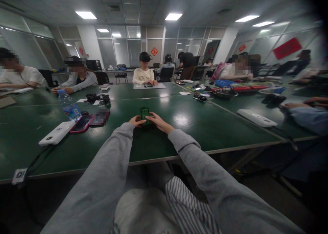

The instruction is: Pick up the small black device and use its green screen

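Both my hands hold a small black-edged rectangular case [145,113] with a green face, perhaps a circuit board, tilted up just over the green table. My left hand [137,121] grips its left side, thumb along the lower edge. On the other side, my right hand [158,121] has its fingers at the upper right edge and its thumb on the green face. Fine detail on the case is too small to read. Its back and some of my fingertips are hidden.
To my left lie a white power bank [56,133], a phone [81,123] and a plastic bottle [68,106]. Another white power bank [257,118] lies at right, by a co-worker's sleeve [310,116]. Cables and a blue tray [225,84] are farther back. A person [144,75] sits opposite.
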`<move>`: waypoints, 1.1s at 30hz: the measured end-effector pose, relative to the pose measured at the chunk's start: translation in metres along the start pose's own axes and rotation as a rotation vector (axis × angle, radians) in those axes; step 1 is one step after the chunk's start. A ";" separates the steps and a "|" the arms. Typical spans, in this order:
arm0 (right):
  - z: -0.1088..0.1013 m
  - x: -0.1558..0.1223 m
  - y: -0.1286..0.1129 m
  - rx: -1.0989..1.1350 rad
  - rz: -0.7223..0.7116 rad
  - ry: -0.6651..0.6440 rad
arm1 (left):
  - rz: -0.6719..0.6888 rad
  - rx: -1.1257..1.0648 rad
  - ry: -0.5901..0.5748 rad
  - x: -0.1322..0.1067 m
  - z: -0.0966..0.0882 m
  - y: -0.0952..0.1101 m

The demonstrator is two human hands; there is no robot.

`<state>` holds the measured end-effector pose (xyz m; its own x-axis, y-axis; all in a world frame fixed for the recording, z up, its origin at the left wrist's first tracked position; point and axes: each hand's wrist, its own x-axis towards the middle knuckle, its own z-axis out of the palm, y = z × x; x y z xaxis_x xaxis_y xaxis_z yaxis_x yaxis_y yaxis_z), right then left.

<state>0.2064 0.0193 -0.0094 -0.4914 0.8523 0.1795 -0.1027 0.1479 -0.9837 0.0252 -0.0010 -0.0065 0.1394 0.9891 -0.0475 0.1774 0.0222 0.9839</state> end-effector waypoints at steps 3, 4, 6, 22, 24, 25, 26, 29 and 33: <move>-0.001 0.001 0.001 -0.007 0.010 0.003 | 0.003 -0.006 -0.006 0.000 0.000 0.000; -0.002 0.001 0.002 -0.009 0.011 0.003 | 0.006 -0.010 -0.007 0.000 0.000 0.000; -0.002 0.002 0.003 -0.008 0.009 0.001 | 0.004 -0.021 -0.006 0.001 -0.001 0.000; -0.002 0.003 0.006 0.018 0.000 -0.019 | -0.034 -0.067 0.006 0.007 -0.003 -0.008; -0.002 0.003 0.006 0.015 0.004 -0.023 | -0.043 -0.075 0.017 0.006 -0.002 -0.007; -0.003 0.002 0.006 0.015 0.006 -0.026 | -0.047 -0.078 0.023 0.006 -0.001 -0.006; -0.003 0.002 0.006 0.015 0.007 -0.028 | -0.051 -0.080 0.028 0.005 -0.001 -0.006; -0.003 0.002 0.007 0.018 0.005 -0.029 | -0.059 -0.090 0.035 0.005 0.000 -0.006; -0.002 0.003 0.008 0.008 0.008 -0.016 | -0.066 -0.108 0.022 0.005 -0.001 -0.005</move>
<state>0.2062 0.0241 -0.0170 -0.5063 0.8451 0.1718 -0.1057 0.1368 -0.9849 0.0243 0.0040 -0.0117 0.1090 0.9879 -0.1100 0.0794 0.1017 0.9916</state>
